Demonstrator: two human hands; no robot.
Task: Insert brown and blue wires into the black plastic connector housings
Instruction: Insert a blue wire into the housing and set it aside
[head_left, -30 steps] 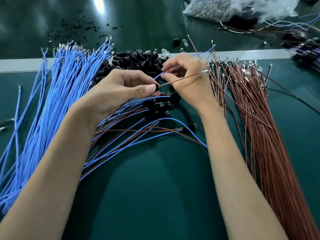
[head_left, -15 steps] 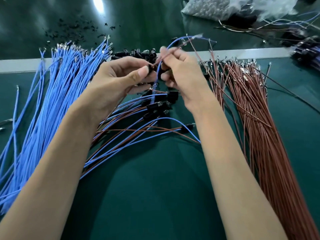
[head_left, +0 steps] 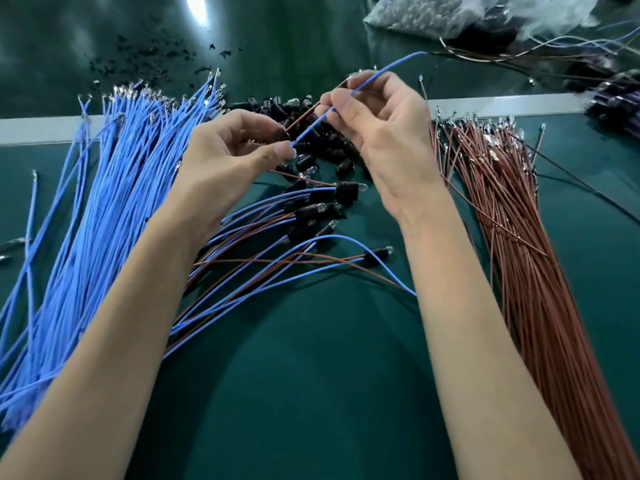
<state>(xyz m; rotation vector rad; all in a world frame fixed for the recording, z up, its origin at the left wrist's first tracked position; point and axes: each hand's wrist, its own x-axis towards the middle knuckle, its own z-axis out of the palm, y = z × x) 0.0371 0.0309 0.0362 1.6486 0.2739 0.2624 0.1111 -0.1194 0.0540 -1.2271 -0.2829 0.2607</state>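
Now the right hand point(head_left: 381, 133) pinches the blue wire point(head_left: 381, 72), which slants down-left toward the black housing point(head_left: 282, 136) pinched by the left hand point(head_left: 225, 157).

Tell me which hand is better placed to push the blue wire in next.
The right hand: it pinches the blue wire, whose lower end points into the pinch of the left hand, which likely steadies the housing, mostly hidden.

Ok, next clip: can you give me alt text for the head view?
The right hand holds a blue wire to a black housing pinched in the left hand, a brown wire alongside. Loose blue wires lie left, brown wires right, black housings behind the hands and finished assemblies beneath them, all on a green mat.
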